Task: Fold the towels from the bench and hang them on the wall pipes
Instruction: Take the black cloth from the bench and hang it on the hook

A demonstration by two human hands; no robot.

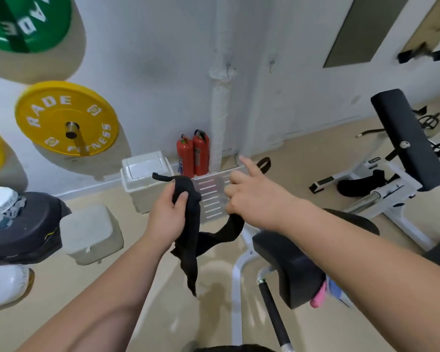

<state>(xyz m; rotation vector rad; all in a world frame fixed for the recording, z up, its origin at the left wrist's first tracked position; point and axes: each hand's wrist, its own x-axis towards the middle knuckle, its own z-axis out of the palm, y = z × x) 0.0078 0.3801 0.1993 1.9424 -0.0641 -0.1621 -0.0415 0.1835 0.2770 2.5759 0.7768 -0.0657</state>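
Above floor (pixel 137 295), mid-air, towel (pixel 191 240) sags between hands. Left hand (pixel 168 214) grips bunched end at 10 o'clock; right hand (pixel 252 196) holds other end at 2 o'clock, index straight. Risk: weak right hold slips, towel unfolds, tail touches floor.

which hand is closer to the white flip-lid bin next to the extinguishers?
Left. The left hand, gripping the black towel, sits just right of the white flip-lid bin in view; the right hand holds the towel's other end, farther right.
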